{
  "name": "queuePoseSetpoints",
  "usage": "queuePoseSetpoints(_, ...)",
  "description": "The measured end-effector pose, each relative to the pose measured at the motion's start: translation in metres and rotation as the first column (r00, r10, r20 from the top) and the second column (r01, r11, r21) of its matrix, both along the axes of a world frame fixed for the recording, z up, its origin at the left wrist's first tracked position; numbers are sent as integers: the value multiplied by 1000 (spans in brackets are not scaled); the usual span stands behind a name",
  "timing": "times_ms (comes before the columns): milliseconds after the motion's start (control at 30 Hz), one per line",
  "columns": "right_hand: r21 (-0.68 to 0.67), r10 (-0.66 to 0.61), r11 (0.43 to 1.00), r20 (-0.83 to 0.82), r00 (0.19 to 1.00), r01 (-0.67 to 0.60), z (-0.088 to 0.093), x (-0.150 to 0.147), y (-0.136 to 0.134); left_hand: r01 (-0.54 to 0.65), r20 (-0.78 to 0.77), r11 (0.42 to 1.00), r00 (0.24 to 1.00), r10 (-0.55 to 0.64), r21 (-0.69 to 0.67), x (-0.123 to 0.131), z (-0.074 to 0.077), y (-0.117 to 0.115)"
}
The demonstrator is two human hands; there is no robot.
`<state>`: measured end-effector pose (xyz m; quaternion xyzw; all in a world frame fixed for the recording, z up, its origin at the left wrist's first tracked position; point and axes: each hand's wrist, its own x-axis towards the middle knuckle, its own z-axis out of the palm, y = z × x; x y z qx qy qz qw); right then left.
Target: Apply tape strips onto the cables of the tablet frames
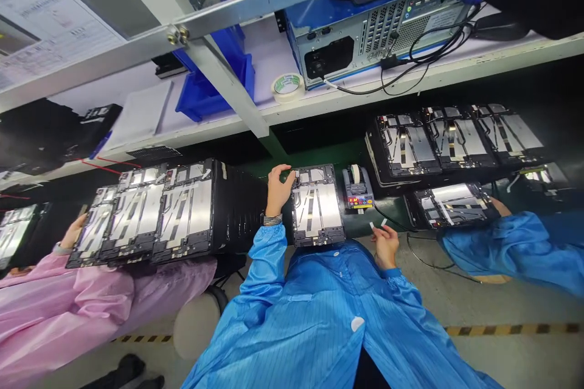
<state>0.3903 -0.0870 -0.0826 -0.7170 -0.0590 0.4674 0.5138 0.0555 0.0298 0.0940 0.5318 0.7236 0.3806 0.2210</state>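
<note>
An opened tablet-like device [318, 209] with silver battery panels and a black frame lies in front of me, close to my body. My left hand [277, 191] is at its upper left edge, with thumb and curled fingers closed at the corner. Low on the right, my right hand [386, 246] pinches short white tape strips [384, 222] that stick out from its fingertips. Between the device and the right-hand stacks stands a small tape dispenser [358, 188] with a lit red display and a white roll on top. A short white piece shows at its front.
Stacks of similar devices stand at left [185, 206] and right [406, 146]. A co-worker in pink touches the left stack; a blue-sleeved co-worker's hand [500, 206] holds another device. Above are a shelf edge [269, 112], a tape roll [287, 87], a blue bin [191, 100] and a computer case.
</note>
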Motion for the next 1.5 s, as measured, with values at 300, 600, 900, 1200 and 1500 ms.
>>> queuePoseSetpoints(300, 404, 274, 824, 330, 903, -397, 93, 28, 42, 275, -246, 941, 915, -319, -195, 21, 5, 13)
queuePoseSetpoints(600, 493, 418, 645, 412, 810, -584, 126, -43, 125, 380, -353, 860, 796, -491, -339, 78, 7, 42)
queuePoseSetpoints(900, 322, 582, 362, 655, 482, -875, 124, -77, 197, 391, -286, 813, 795, -535, -432, 57, 1, 58)
queuePoseSetpoints(1200, 126, 611, 100, 775, 160, -987, 146, -69, 211, 395, -219, 753, 793, -569, -525, 52, 5, 76)
queuePoseSetpoints(1500, 67, 622, 38, 780, 76, -997, 146, -69, 213, 408, -158, 716, 799, -580, -566, 51, 19, 79)
